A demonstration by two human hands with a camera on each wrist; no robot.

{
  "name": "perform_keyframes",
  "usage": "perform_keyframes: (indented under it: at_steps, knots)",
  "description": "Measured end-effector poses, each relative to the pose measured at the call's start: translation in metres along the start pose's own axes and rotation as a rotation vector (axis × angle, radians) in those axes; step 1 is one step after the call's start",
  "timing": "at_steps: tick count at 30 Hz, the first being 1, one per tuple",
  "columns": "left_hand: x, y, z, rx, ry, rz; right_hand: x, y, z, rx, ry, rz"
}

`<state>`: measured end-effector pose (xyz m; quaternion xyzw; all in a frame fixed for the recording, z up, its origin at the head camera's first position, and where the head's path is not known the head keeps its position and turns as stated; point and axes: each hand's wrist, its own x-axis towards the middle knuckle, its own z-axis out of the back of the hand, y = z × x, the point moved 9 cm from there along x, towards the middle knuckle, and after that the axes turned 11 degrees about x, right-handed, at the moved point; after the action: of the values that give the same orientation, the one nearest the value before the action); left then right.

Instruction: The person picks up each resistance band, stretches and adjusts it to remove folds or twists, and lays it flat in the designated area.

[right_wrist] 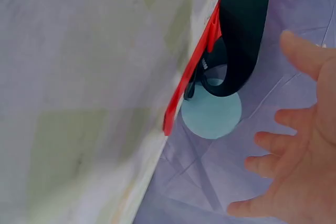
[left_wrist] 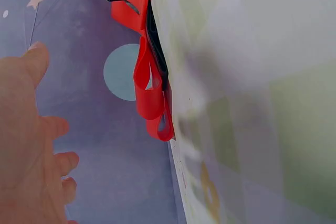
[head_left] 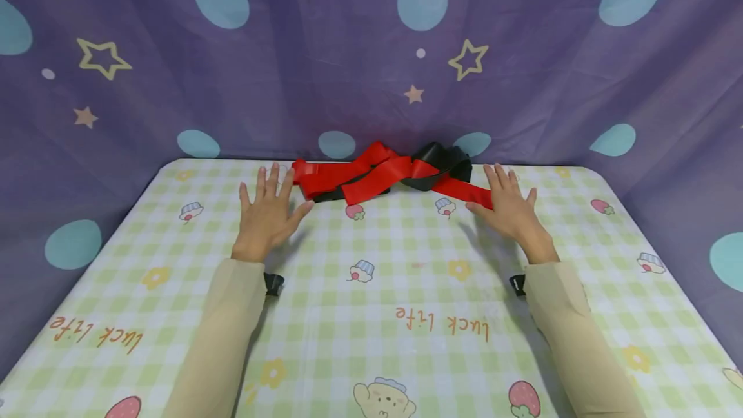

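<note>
Flat bands (head_left: 380, 177), red and black — looped, twisted, overlapping in loose heap at far edge of table (head_left: 325, 315). Left hand (head_left: 267, 211), right hand (head_left: 511, 210) hover nearby — fingers spread wide.

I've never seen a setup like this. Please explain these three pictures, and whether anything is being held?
There is no robot here, only a person's bare left hand and right hand, coming out of pale beige sleeves. The wide picture is from a camera on the head; each of the others is from a camera on one wrist. On the green-and-white checked tablecloth lies a loose heap of flat red bands and flat black bands. Patterned purple fabric hangs behind. Both hands are spread, holding nothing.
</note>
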<state>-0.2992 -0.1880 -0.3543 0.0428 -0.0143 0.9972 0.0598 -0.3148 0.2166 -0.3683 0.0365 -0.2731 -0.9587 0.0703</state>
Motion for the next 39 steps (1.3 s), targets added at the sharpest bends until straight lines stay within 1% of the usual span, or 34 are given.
perform_keyframes:
  at_steps: [3,7,10,13,16,19,22,25,29,31,35,37,39]
  knots:
    - [0.001,0.001,-0.002,-0.012,0.001,0.010,0.002,-0.005,0.001,0.049,-0.012,-0.021]
    - [0.002,-0.002,-0.005,-0.081,0.031,0.012,0.004,-0.015,0.004,0.108,-0.036,-0.057]
    - [0.002,-0.008,-0.007,-0.179,0.059,-0.015,0.008,-0.020,0.005,0.145,-0.021,-0.068]
    - [0.003,-0.014,-0.006,-0.292,0.075,-0.049,0.012,-0.027,0.006,0.198,0.018,-0.086]
    - [0.004,-0.021,-0.003,-0.398,0.075,-0.091,0.016,-0.036,0.007,0.252,0.051,-0.138]
    - [0.006,-0.029,-0.002,-0.460,0.089,-0.120,0.018,-0.047,0.007,0.289,0.073,-0.206]
    - [0.008,-0.036,-0.003,-0.473,0.106,-0.127,0.022,-0.055,0.006,0.341,0.086,-0.261]
    - [0.009,-0.042,-0.006,-0.476,0.104,-0.136,0.027,-0.059,0.004,0.363,0.071,-0.295]
    - [0.009,-0.053,-0.009,-0.506,0.081,-0.171,0.036,-0.060,0.000,0.337,0.043,-0.318]
    - [0.010,-0.060,-0.011,-0.519,0.082,-0.186,0.040,-0.062,-0.002,0.328,0.038,-0.326]
    - [0.010,-0.072,-0.014,-0.520,0.103,-0.216,0.045,-0.065,-0.006,0.329,0.060,-0.346]
    - [0.010,-0.077,-0.016,-0.521,0.119,-0.221,0.046,-0.066,-0.011,0.381,0.089,-0.369]
    - [0.010,-0.082,-0.016,-0.517,0.125,-0.228,0.044,-0.064,-0.016,0.460,0.119,-0.399]
